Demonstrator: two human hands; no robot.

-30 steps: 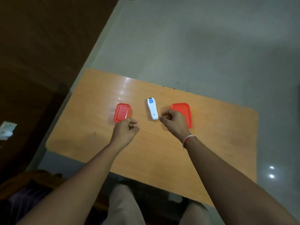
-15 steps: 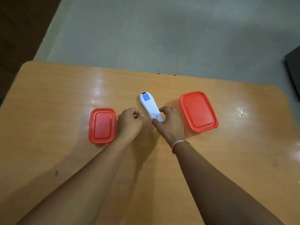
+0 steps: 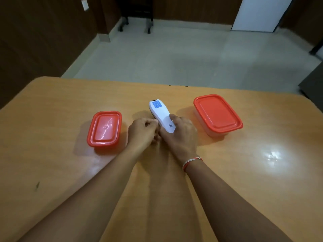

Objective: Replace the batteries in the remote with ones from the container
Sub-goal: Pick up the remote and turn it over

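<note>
A white remote (image 3: 160, 115) with a blue label lies face down in the middle of the orange table, its far end pointing away from me. My right hand (image 3: 180, 133) grips its near end, fingers curled round the right side. My left hand (image 3: 142, 132) is curled into a loose fist against the remote's left edge, fingertips touching it. A small container with a red lid (image 3: 104, 129) stands to the left. A larger clear container with a red lid (image 3: 217, 114) stands to the right. Both lids are on, so their contents are hidden.
The orange table (image 3: 244, 180) stretches wide around my arms, with a bright glare spot at the right. Beyond its far edge is grey floor, dark wood walls and a wheeled stand's legs (image 3: 134, 23).
Both hands moved forward and closed in on the remote; my right hand now grips its near end and my left touches its side. The camera came closer and tilted up.
</note>
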